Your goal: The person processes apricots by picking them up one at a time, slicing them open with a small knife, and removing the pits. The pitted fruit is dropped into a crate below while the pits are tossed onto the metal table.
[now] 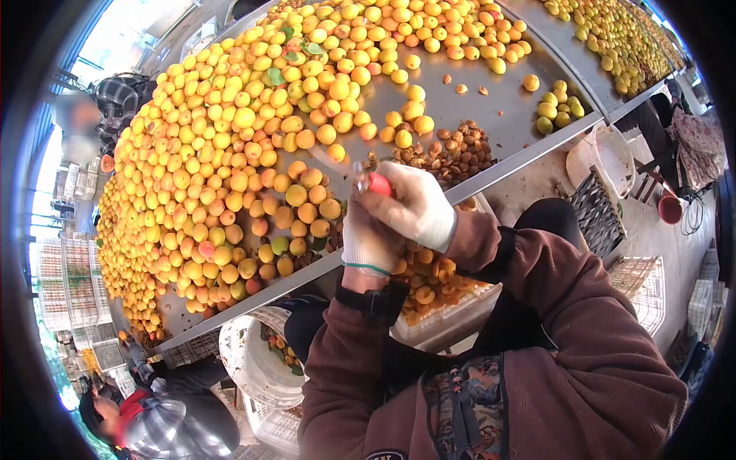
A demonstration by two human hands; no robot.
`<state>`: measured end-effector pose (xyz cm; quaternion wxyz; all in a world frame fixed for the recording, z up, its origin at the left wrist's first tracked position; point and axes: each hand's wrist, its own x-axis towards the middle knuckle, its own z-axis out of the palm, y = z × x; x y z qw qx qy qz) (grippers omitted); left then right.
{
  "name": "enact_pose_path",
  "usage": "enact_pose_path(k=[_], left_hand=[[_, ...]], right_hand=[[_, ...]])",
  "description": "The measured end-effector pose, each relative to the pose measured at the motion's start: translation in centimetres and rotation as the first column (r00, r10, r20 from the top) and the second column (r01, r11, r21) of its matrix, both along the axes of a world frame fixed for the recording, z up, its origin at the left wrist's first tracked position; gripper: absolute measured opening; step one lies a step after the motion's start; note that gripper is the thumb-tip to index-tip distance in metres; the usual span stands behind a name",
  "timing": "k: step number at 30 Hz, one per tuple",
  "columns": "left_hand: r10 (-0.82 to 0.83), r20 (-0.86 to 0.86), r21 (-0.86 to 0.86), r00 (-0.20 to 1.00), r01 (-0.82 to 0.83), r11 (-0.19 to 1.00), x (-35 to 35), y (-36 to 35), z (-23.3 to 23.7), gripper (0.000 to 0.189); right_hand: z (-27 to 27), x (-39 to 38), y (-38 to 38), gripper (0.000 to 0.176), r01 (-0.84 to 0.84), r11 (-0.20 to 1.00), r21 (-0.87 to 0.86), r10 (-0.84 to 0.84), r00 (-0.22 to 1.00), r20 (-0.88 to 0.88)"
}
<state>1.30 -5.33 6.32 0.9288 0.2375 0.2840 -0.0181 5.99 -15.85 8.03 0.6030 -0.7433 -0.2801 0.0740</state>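
Observation:
My right hand, in a white glove, is closed round a small tool with a red handle and a metal end. Just below and to its left, my left hand, also gloved, is held against it; its fingers are mostly hidden, and what they hold cannot be made out. Both hands are above the near edge of a metal table. A large heap of yellow-orange apricots covers much of the table. A pile of brown pits lies just beyond my right hand.
Below my hands stands a crate of halved apricots. A white bucket is at the lower left, another bucket at the right. A person sits at the lower left. Greener fruit lies near the table's right edge.

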Motion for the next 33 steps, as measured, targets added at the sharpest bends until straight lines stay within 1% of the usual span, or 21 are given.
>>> enact_pose_path(k=[1,3,4,5,7,8,9,11,12,14,16,18,20,23,25,26,27,29,30,31,33], left_hand=[[0.002,0.000,0.000,1.000,-0.002,1.000,0.0,0.0,-0.1,0.039],[0.004,0.118,0.069,0.993,-0.012,0.998,-0.1,0.1,-0.5,0.037],[-0.101,0.118,0.058,0.988,0.095,0.994,-0.6,0.6,-0.3,0.037],[-0.100,0.118,0.054,0.988,0.095,0.994,-0.7,0.8,-0.6,0.037],[-0.189,0.068,0.015,0.980,0.188,0.982,-0.7,0.6,-0.8,0.039],[-0.125,-0.027,0.075,0.992,0.127,0.989,-0.8,-0.4,-0.1,0.038],[-0.131,-0.029,0.071,0.991,0.132,0.989,-0.8,-0.7,0.3,0.038],[-0.154,-0.091,0.179,0.984,0.169,0.969,-0.8,-1.1,0.5,0.039],[-0.155,-0.092,0.176,0.984,0.169,0.970,-0.9,-1.3,0.3,0.039],[-0.204,-0.125,0.256,0.971,0.230,0.939,-1.0,-1.5,-0.2,0.040],[-0.170,-0.125,0.223,0.977,0.195,0.955,-0.6,-2.1,0.0,0.040],[-0.136,-0.126,0.190,0.983,0.159,0.969,-0.5,-2.7,-0.2,0.040],[-0.174,-0.009,0.247,0.985,0.171,0.954,-0.6,-2.9,-0.6,0.044],[-0.141,-0.006,0.279,0.990,0.137,0.950,-0.3,-3.4,-0.2,0.042],[-0.138,-0.059,0.248,0.989,0.148,0.957,-0.1,-3.2,0.3,0.041],[-0.146,-0.112,0.218,0.983,0.167,0.962,-0.1,-3.1,0.4,0.039],[-0.136,-0.110,0.215,0.985,0.157,0.964,-0.1,-2.9,0.2,0.039],[-0.249,0.014,0.057,0.968,0.248,0.967,0.0,-2.3,0.7,0.037],[-0.218,-0.089,0.076,0.972,0.225,0.971,0.0,-2.6,1.2,0.037],[-0.208,-0.085,0.072,0.974,0.214,0.974,0.1,-2.5,1.1,0.037],[-0.207,-0.235,0.158,0.950,0.247,0.956,0.3,-2.3,0.8,0.038]], right_hand=[[0.2,0.1,-0.2,0.023,-0.013,0.997,-0.078,0.029,0.978,0.206],[0.3,0.0,0.1,0.022,0.041,0.981,0.191,-0.021,0.994,-0.109],[1.9,0.2,-0.4,0.021,0.091,0.970,0.227,-0.015,0.949,-0.315],[1.0,1.5,0.1,0.020,0.141,0.953,0.268,-0.062,0.957,-0.283],[2.6,1.8,-0.1,0.022,0.241,0.894,0.377,-0.013,0.857,-0.516],[2.7,2.1,0.1,0.022,0.302,0.869,0.393,-0.024,0.818,-0.575],[2.7,2.2,0.0,0.022,0.307,0.868,0.389,-0.030,0.816,-0.577],[2.7,2.4,-0.3,0.022,0.332,0.824,0.458,0.042,0.772,-0.635],[2.7,2.4,-0.3,0.021,0.357,0.801,0.481,0.052,0.758,-0.651],[2.9,2.3,-0.2,0.019,0.374,0.784,0.496,0.042,0.765,-0.643],[3.1,2.0,0.0,0.017,0.389,0.766,0.511,0.032,0.772,-0.635],[3.2,1.6,0.4,0.026,0.416,0.763,0.494,-0.076,0.817,-0.571],[3.8,1.2,0.7,0.026,0.439,0.763,0.475,-0.092,0.800,-0.593],[4.3,0.8,1.3,0.028,0.468,0.762,0.447,-0.106,0.772,-0.627],[3.7,0.8,1.7,0.030,0.468,0.770,0.434,-0.103,0.762,-0.640],[2.7,1.2,1.7,0.032,0.467,0.750,0.469,-0.066,0.757,-0.650],[2.0,1.5,1.6,0.033,0.466,0.728,0.503,-0.028,0.753,-0.658],[1.6,2.2,1.4,0.038,0.458,0.702,0.545,0.049,0.733,-0.679],[1.3,2.4,1.4,0.038,0.460,0.690,0.558,0.077,0.720,-0.690],[0.9,2.6,1.4,0.038,0.464,0.678,0.570,0.105,0.707,-0.700],[0.0,3.3,1.4,0.039,0.476,0.657,0.584,0.145,0.681,-0.718]])
